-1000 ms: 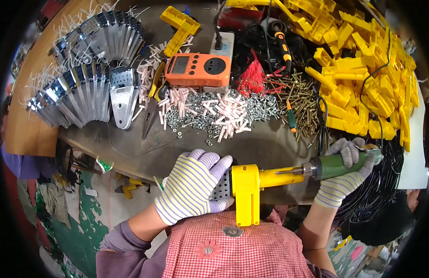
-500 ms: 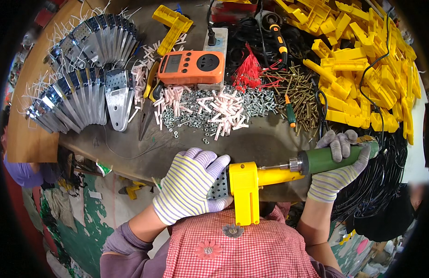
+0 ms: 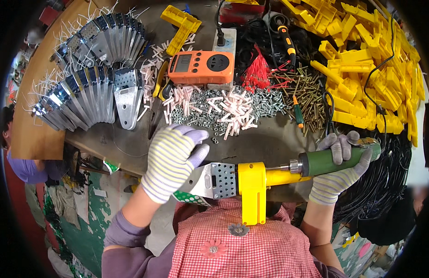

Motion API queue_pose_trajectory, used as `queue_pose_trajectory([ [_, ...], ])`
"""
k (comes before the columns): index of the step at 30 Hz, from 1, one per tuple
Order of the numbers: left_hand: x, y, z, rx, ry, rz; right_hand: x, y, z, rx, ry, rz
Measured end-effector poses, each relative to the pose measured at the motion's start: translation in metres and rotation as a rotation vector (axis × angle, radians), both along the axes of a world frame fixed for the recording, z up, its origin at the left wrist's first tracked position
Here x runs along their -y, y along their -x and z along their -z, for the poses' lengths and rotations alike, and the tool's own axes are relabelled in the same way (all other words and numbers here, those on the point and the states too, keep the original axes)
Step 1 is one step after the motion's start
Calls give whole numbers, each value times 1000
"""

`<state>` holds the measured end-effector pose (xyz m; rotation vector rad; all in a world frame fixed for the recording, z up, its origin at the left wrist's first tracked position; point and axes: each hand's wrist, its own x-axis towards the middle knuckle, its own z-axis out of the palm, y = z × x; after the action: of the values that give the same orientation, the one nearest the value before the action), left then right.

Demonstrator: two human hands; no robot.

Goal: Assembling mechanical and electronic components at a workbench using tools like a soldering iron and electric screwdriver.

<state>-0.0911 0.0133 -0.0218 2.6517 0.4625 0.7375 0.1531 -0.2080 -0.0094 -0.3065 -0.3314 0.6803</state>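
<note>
My right hand (image 3: 337, 171) is wrapped round a green electric screwdriver (image 3: 323, 161) lying level. Its chuck and bit point left at a yellow plastic handle piece (image 3: 252, 192). The handle piece joins a perforated metal plate (image 3: 223, 180) over my lap, at the bench's near edge. My left hand (image 3: 170, 160), in a striped glove, is raised just left of and above the plate. Its thumb and forefinger stand apart with nothing visible between them; the other fingers are partly hidden. Loose nuts (image 3: 215, 140) and white-pink sleeves (image 3: 237, 111) lie beyond it.
Fanned metal plates (image 3: 75, 99) stand at the left. An orange meter (image 3: 201, 67) rests by a power strip (image 3: 227, 41). Brass-coloured screws (image 3: 311, 104), a small green screwdriver (image 3: 297, 113) and piled yellow plastic parts (image 3: 362, 69) lie to the right, with black cables (image 3: 376, 180) below.
My left hand has let go of the metal plate and moved up and left, uncovering it. My right hand still holds the electric screwdriver in nearly the same place. The whole view has shifted slightly.
</note>
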Motion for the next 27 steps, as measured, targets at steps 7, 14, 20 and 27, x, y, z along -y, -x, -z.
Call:
queue_pose_trajectory([
  [7,-9,-38,-20,-535,-535,246,0,1,4,4,21,33],
  [14,20,-10,-18,-30,125,105,3,0,6,-1,13,37],
  [20,52,-3,2,58,110,11,3,-3,1,3,11,-12],
  [27,51,-1,5,61,143,62,-2,-1,-2,23,-26,-42],
])
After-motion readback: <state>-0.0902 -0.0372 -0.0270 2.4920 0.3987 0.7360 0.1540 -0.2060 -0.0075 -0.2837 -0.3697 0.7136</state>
